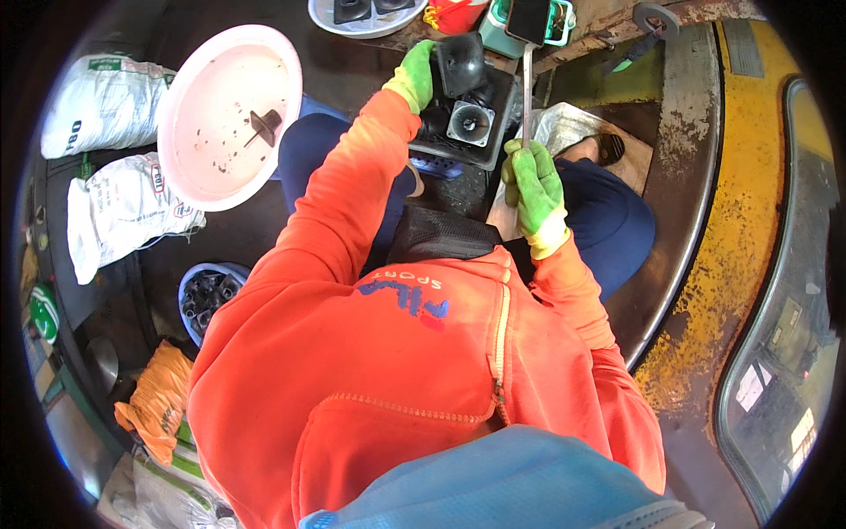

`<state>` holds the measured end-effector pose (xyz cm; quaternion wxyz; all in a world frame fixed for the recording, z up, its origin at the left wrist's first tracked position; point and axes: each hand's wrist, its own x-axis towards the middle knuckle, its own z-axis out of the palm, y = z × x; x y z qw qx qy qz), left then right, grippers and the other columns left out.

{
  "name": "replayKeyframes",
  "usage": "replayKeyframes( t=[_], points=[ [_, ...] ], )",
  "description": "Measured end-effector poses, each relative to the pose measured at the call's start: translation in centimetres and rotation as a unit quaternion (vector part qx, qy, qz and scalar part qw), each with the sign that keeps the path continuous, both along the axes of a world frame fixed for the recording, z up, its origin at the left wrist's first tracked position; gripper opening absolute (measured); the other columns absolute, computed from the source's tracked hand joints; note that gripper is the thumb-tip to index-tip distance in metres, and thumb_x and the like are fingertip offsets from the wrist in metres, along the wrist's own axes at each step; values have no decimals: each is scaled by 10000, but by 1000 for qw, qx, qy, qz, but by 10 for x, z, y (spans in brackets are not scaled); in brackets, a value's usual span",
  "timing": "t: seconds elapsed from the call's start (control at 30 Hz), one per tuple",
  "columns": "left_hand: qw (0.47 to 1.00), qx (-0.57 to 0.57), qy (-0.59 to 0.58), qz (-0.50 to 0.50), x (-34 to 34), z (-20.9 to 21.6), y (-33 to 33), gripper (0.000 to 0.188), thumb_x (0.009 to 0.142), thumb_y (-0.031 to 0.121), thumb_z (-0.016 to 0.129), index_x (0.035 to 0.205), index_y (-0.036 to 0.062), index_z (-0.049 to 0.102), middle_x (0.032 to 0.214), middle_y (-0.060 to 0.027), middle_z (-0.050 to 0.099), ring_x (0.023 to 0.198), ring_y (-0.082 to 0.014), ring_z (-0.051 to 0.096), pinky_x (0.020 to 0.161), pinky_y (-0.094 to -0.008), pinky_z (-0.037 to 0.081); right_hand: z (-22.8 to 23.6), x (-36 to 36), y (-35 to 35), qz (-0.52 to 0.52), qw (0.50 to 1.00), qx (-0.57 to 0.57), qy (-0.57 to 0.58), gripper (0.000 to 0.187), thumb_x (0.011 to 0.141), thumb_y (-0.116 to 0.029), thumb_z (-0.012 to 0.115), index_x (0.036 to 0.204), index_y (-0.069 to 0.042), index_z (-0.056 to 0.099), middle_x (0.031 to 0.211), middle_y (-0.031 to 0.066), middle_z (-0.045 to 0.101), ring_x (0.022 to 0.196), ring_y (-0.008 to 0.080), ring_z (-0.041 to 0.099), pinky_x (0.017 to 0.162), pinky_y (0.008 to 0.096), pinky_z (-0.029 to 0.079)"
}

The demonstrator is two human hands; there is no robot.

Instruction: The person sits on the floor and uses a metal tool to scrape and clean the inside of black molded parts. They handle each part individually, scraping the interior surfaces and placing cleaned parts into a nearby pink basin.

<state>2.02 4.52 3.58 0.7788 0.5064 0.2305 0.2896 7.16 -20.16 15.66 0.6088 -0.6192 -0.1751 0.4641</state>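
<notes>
My left hand (414,78), in a yellow-green glove, is closed on the edge of a black square-flanged horn-like part (461,66). This part is tilted above a dark tray (490,152) of similar black parts, among them a square horn with a round grey mouth (471,122). To the right, my right hand (535,187), gloved alike, is closed around the shaft of a long metal tool (528,93). The tool points away from me, and its flat dark rectangular head is at the top, in front of a teal box (500,38).
A pink basin (189,66) with a dark piece inside stands left, near white sacks (106,101). A blue bucket (185,304) holds black parts. A pale basin (379,29) and a red container (456,16) sit at the far edge. A rusty yellow frame (705,326) borders the right.
</notes>
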Motion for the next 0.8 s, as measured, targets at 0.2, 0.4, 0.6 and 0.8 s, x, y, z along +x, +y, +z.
replayKeyframes(
  t=[0.2,0.4,0.6,0.8],
  points=[
    [994,73,-62,48,-34,16,-48,270,852,145,611,1095,30,592,1028,-94,658,930,-214,648,834,-365,537,4,-11,-6,44,996,12,-71,225,978,-214,512,1078,-34,604,739,-80,481,623,15,389,547,194,329],
    [981,84,-172,16,-36,26,-55,242,908,86,475,1109,0,579,1004,-108,641,879,-207,640,772,-365,555,-9,-16,-18,119,894,-112,-417,184,965,-216,487,1010,-65,582,759,206,574,736,391,592,652,410,462],
    [981,141,-127,32,-38,36,-53,377,714,22,718,1080,26,628,1011,-52,663,897,-150,638,765,-296,541,-9,-13,-28,-35,941,148,-302,142,941,-77,486,1018,-1,577,857,133,619,766,263,619,673,376,480],
    [977,203,-54,-45,-33,30,-55,426,727,93,768,1124,41,625,1035,-62,664,930,-142,633,828,-311,531,-15,-13,-18,127,875,-131,-448,122,937,-106,512,980,-25,593,867,171,625,779,381,610,671,406,483]
  ],
)
